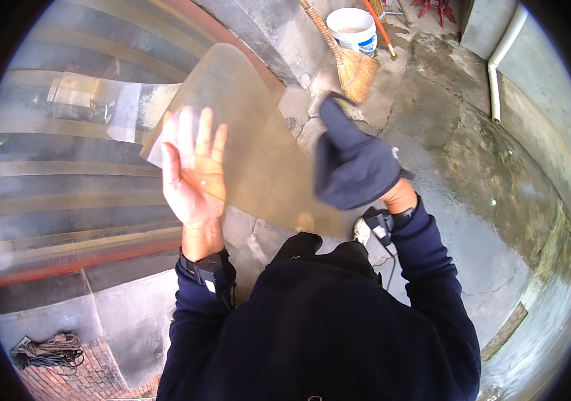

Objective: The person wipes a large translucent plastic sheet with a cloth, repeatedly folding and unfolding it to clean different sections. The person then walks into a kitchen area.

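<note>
My left hand [196,173] is raised palm up with the fingers spread, and nothing is in it. It overlaps a curled translucent plastic sheet [265,165], but whether it touches the sheet cannot be told. A dark cloth item [355,155], perhaps a cap or glove, covers most of my right hand [399,196]; only the part near the wrist shows, so the grip is hidden. The cloth is slightly blurred and lies in front of the sheet's right edge. The sheet extends left over a surface of long bands with a red edge.
A straw broom [358,72] leans by a white bucket [350,30] at the top, near an orange pole [380,30]. A white drainpipe [496,75] runs down the right wall. Coiled rope and cable [50,351] lie at lower left. The concrete floor [445,165] is cracked and looks wet.
</note>
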Action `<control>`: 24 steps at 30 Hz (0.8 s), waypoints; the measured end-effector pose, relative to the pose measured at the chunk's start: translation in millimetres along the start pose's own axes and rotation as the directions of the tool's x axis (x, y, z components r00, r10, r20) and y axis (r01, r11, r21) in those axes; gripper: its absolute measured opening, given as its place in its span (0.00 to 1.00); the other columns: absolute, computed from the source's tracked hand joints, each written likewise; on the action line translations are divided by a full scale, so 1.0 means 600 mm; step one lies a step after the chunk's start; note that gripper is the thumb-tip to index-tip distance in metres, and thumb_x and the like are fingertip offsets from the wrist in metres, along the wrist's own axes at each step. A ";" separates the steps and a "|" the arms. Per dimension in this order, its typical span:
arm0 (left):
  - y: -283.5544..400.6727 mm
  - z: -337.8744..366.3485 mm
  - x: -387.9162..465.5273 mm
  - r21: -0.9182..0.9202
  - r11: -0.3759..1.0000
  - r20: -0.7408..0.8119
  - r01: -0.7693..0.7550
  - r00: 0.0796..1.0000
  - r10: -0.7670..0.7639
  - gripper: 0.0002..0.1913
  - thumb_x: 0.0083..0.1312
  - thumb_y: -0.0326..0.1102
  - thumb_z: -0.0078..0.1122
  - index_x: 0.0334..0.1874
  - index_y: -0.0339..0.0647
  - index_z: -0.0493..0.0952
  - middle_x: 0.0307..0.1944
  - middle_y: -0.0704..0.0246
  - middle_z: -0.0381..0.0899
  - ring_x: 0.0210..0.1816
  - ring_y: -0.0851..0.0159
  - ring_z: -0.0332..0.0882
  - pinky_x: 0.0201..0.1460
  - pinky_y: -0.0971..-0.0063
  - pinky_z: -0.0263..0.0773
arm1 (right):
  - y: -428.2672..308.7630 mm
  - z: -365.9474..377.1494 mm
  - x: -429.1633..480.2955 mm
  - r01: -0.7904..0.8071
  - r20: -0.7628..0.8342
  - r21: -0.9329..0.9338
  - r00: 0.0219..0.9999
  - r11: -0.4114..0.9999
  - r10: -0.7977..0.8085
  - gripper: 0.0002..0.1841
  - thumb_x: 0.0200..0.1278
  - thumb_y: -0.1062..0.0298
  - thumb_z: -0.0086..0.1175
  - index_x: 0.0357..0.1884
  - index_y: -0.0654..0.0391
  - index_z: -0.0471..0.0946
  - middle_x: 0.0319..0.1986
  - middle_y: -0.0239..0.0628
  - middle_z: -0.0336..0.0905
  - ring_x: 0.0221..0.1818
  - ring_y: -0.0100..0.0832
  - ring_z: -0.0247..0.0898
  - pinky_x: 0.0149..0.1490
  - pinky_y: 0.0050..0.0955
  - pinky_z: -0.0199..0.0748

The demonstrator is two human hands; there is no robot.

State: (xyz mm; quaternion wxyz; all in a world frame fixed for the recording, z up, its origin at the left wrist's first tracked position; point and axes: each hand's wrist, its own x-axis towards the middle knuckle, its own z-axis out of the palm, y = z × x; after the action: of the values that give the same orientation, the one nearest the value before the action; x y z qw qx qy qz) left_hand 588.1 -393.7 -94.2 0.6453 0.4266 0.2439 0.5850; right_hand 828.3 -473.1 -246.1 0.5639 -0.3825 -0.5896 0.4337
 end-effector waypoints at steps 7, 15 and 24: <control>-0.018 0.049 -0.045 -0.215 0.964 0.167 0.155 0.979 -0.120 0.29 0.76 0.46 0.41 0.75 0.44 0.54 0.74 0.62 0.56 0.73 0.52 0.55 0.75 0.48 0.50 | -0.082 0.187 0.094 0.476 0.025 -0.420 0.857 0.772 -0.515 0.35 0.63 0.50 0.50 0.69 0.60 0.63 0.65 0.43 0.66 0.68 0.37 0.61 0.72 0.31 0.53; 0.038 0.061 -0.055 -0.449 0.893 0.220 0.034 0.973 0.073 0.28 0.77 0.38 0.38 0.76 0.40 0.49 0.78 0.62 0.45 0.78 0.50 0.38 0.78 0.42 0.33 | 0.145 0.251 -0.015 0.207 0.145 -0.423 0.976 0.882 -0.160 0.21 0.56 0.60 0.56 0.52 0.54 0.79 0.46 0.44 0.80 0.50 0.43 0.76 0.55 0.35 0.74; 0.077 0.030 -0.002 -0.556 0.827 0.181 -0.086 0.958 0.221 0.27 0.77 0.38 0.33 0.77 0.43 0.47 0.79 0.68 0.43 0.78 0.50 0.38 0.78 0.41 0.34 | 0.259 0.174 -0.113 -0.150 0.410 -0.336 0.865 0.930 0.288 0.19 0.60 0.50 0.55 0.35 0.59 0.78 0.36 0.49 0.80 0.39 0.46 0.75 0.45 0.40 0.71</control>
State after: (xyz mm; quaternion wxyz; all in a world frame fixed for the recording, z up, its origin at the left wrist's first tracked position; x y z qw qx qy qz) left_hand 577.2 -401.7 -46.4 0.7144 0.3115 -0.0457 0.6249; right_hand 723.2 -493.7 -413.9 0.2944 -0.4152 -0.7143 0.4803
